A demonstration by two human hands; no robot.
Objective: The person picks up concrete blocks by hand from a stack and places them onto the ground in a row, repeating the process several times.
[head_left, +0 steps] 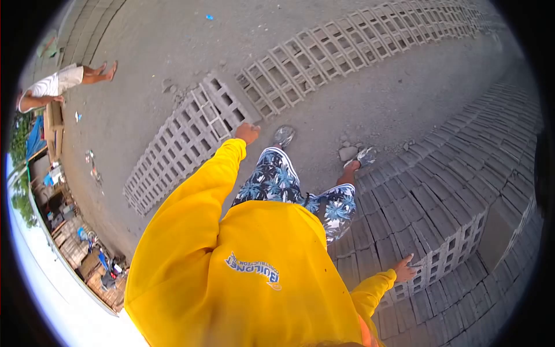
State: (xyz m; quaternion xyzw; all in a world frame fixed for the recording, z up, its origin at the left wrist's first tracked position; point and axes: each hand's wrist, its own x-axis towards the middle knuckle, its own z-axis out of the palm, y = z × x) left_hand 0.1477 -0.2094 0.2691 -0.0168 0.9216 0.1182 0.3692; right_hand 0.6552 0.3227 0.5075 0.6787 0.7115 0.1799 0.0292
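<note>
My left hand (247, 133) is closed at the near end of a grey concrete block (241, 99), where the row of hollow blocks (184, 139) meets the longer row (324, 52). Its fingertips are partly hidden. Lower right, my right hand (406, 269) lies with fingers apart against the upper edge of a large stack of grey blocks (428, 202). Nothing is held in it. The hollow openings of the stacked blocks show just beside its fingers.
Both my feet stand on grey ground between the rows and the stack. A loose stone (348, 153) lies near my right foot. Another person (55, 87) is at the far upper left, close to more stacked blocks (87, 29). Cluttered shelters (75, 240) line the left edge.
</note>
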